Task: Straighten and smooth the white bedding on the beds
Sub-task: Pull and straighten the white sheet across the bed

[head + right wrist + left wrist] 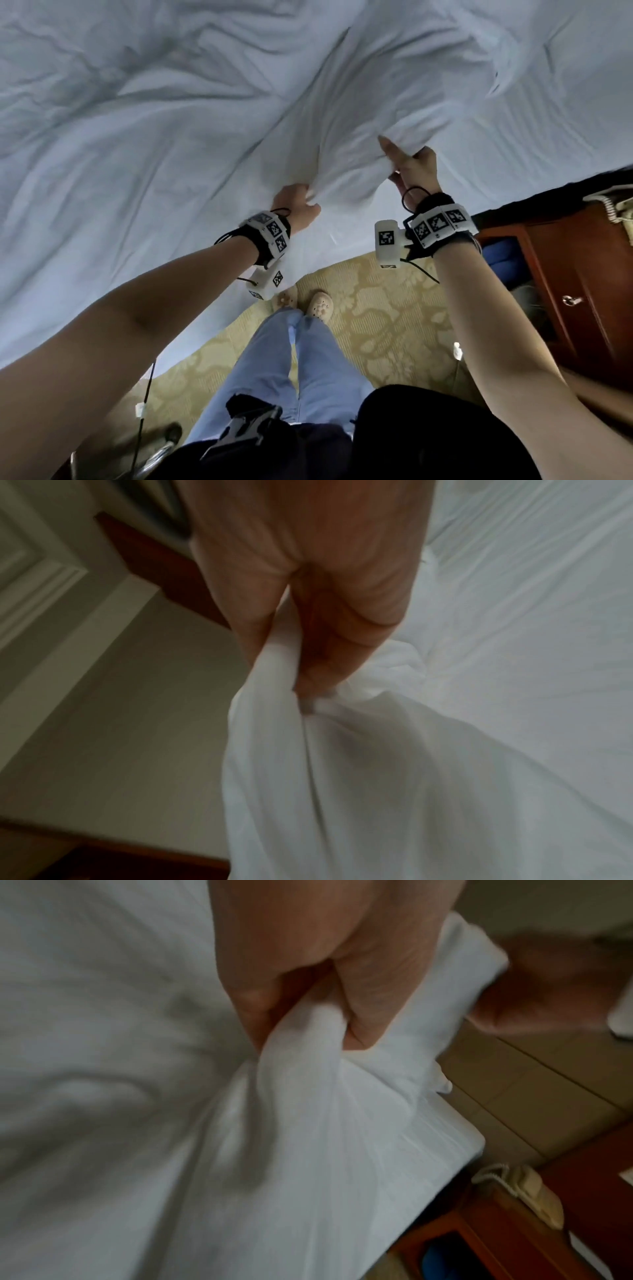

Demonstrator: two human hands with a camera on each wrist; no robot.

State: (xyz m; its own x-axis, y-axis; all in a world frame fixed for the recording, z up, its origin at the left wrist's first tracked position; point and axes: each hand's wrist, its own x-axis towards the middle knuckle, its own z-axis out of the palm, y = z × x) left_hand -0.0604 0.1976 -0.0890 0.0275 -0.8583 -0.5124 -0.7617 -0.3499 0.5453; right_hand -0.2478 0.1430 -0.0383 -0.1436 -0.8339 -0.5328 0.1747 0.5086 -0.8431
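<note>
**Bedding gripped at the bed's near edge**

The bedding [171,144] is spread over the bed, rumpled, and runs away from the person toward the far edge. A raised fold near the near edge is pinched by the left hand [298,205] and clutched by the right hand [416,171], fingers curled into cloth in both wrist views. The hands are held near each other, the right one farther in. The creases fan away from them, so a pull toward the near edge seems called for.

White bedding [171,137], beige floral-patterned carpet [394,325]
</note>
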